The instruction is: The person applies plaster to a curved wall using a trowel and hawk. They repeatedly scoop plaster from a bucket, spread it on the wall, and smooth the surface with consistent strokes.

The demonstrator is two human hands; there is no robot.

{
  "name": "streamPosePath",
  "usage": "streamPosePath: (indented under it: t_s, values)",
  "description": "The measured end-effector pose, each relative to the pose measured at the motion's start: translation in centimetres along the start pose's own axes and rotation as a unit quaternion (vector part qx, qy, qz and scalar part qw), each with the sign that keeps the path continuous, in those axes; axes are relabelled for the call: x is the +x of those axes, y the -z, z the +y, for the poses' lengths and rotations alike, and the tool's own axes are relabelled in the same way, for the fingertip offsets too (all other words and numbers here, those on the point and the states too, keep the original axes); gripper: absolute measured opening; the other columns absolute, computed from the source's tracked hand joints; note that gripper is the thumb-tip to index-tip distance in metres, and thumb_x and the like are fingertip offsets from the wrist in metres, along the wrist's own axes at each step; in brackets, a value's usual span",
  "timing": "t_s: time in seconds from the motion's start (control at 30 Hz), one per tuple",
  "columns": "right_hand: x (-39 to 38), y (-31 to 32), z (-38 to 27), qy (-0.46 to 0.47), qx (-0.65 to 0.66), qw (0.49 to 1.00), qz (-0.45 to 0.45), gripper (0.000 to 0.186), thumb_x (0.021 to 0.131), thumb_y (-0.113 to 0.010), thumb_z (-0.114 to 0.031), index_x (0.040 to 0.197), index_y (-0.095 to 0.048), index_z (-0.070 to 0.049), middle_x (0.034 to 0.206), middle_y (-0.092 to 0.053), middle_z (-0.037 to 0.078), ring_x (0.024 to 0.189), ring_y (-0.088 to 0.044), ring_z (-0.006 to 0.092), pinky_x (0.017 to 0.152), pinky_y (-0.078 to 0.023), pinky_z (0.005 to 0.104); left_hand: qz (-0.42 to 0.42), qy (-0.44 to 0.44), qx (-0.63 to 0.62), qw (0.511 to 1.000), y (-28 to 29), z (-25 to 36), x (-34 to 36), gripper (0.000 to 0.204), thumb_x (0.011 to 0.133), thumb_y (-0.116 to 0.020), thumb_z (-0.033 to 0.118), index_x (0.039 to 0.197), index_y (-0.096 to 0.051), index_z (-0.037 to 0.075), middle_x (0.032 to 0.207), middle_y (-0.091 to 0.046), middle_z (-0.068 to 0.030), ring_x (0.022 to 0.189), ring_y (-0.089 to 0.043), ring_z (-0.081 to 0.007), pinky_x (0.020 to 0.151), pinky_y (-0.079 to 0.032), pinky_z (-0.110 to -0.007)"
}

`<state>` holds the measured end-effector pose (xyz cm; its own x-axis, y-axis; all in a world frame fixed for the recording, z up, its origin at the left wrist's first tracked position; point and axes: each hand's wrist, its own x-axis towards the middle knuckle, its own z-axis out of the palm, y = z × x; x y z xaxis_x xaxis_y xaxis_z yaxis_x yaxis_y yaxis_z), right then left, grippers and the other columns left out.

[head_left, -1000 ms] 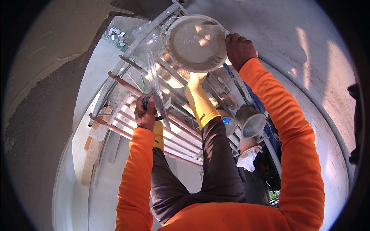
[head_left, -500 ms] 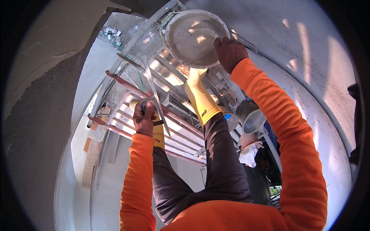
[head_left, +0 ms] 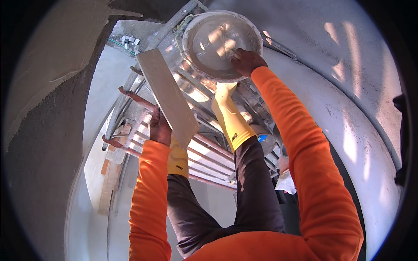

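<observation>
My left hand (head_left: 160,126) is closed round the handle of a plastering trowel (head_left: 167,93). The trowel's long flat face is tilted upward and hides the handle and part of my fingers. Farther off and to the right stands a round tub (head_left: 188,34) holding wet grey plaster (head_left: 213,54). Over the tub's near right side reaches my right hand (head_left: 247,62), its fingers bent down at the plaster. Whatever those fingers grip is hidden from view.
I stand in yellow boots (head_left: 235,124) on a slatted scaffold with reddish pipes (head_left: 141,101). A rough plastered wall edge (head_left: 52,100) rises at left, a pale curved wall (head_left: 344,113) at right. A bucket (head_left: 265,141) sits below by my leg.
The trowel has turned from edge-on to showing its broad face. My right hand has shifted from the tub's right rim left and nearer, over the plaster.
</observation>
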<state>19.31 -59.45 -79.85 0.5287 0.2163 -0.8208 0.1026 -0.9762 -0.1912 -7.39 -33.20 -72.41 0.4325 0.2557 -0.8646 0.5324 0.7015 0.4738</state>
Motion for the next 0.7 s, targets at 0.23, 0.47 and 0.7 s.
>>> streamPosePath:
  t_s: [0.23,0.47,0.7]
  values:
    - [0.3,0.0,3.6,0.099,0.1,0.988,-0.061,0.056,0.093,-0.066,-0.054,0.125,-0.068,-0.008,0.101,-0.075,0.019,0.1,-0.071,0.0397,0.093,-0.054,0.0478,-0.213,0.093,-0.014,0.973,1.5,3.4,4.6,0.042,0.094,-0.061,0.003,0.136,-0.056,0.003,0.121,-0.068,-0.0082,0.108,-0.066,-0.0219,0.098,-0.052,-0.037]
    - [-1.8,-1.2,5.2,0.144,0.312,0.938,-0.055,0.043,0.094,-0.079,-0.035,0.121,-0.069,-0.003,0.094,-0.075,0.011,0.091,-0.07,0.0166,0.085,-0.055,0.0348,-0.193,0.052,-0.062,0.978,0.1,1.5,9.2,0.044,0.09,-0.063,0.009,0.134,-0.062,0.003,0.125,-0.068,-0.0102,0.119,-0.064,-0.0281,0.109,-0.049,-0.045]
    - [-16.6,1.8,2.9,0.165,0.35,0.921,0.05,0.042,0.095,-0.073,-0.026,0.126,-0.064,0.001,0.099,-0.074,0.018,0.079,-0.075,0.0283,0.076,-0.058,0.0368,-0.233,0.118,-0.193,0.946,-4.6,-2.0,10.8,0.046,0.093,-0.067,0.009,0.137,-0.059,0.003,0.132,-0.067,-0.0111,0.121,-0.065,-0.0291,0.109,-0.05,-0.047]
